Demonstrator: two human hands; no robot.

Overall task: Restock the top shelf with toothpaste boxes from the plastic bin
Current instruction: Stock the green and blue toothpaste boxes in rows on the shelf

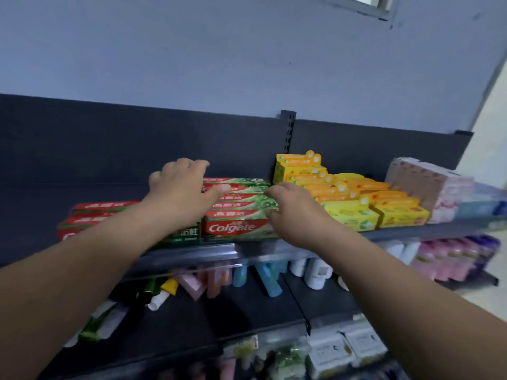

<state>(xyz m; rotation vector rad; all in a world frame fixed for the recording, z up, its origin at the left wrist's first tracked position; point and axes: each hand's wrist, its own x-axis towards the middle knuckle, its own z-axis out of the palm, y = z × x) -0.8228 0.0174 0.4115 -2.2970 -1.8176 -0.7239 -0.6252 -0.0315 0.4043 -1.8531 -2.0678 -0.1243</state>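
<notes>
On top shelf (406,233), person handles Colgate stack (238,212).
Left hand (186,193) splayed atop it; right hand (293,212) touches its right end, fingers (274,191) bent.

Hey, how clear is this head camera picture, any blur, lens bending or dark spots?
Head view: motion blur smears the pink boxes at the right edge and goods on the lower shelves; the Colgate box logo is readable; the wide lens tilts and bows the top shelf; light is flat and bluish, dim below, no strong glare.

Left hand (183,187) extended, spread flat, right hand (290,212) alongside, fingers (275,191) seemingly curled
</notes>
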